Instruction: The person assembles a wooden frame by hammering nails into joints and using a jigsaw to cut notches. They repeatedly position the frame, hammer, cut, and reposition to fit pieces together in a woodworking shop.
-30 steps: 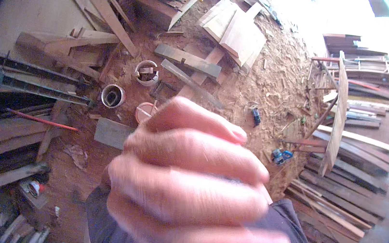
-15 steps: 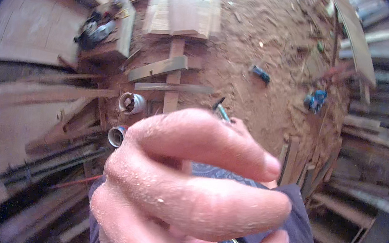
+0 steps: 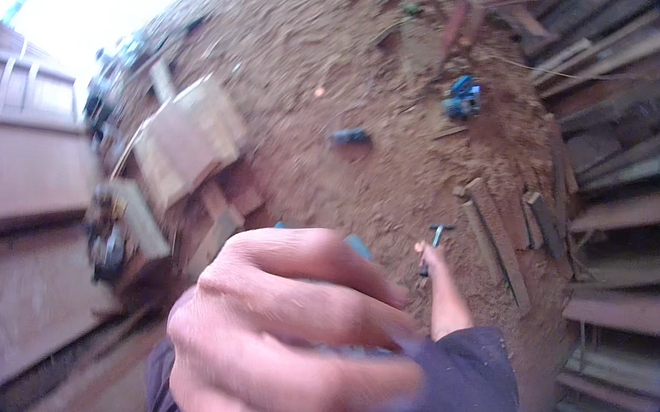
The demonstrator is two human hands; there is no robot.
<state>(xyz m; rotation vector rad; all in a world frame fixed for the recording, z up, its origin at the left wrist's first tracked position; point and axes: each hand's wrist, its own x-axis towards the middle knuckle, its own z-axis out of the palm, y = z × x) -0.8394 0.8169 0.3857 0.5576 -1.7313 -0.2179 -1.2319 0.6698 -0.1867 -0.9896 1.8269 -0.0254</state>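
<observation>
My left hand [image 3: 297, 338] looms large and blurred across the lower middle, close to the view. Its fingers are loosely bent with gaps between them, and dark cloth shows through. Nothing can be seen in it; the palm is hidden. Lower right of the middle, my right hand [image 3: 431, 257] is closed around the handle of a hammer [image 3: 436, 237]. The hammer's head points away from me, above the dirt floor. My right arm reaches out from a dark sleeve [image 3: 461, 379].
On the brown ground [image 3: 382, 188] lie a dark blue cylindrical thing [image 3: 351, 137] and a blue power tool [image 3: 463, 99]. Pale boards [image 3: 190, 139] are at left, near a wooden block [image 3: 143, 220]. Loose planks [image 3: 498, 243] and stacked timber [image 3: 623, 300] line the right.
The view has swung, so the boards now sit farther left and a bright opening shows upper left. My right hand with the hammer has come into clear sight. My left hand's fingers are more bent.
</observation>
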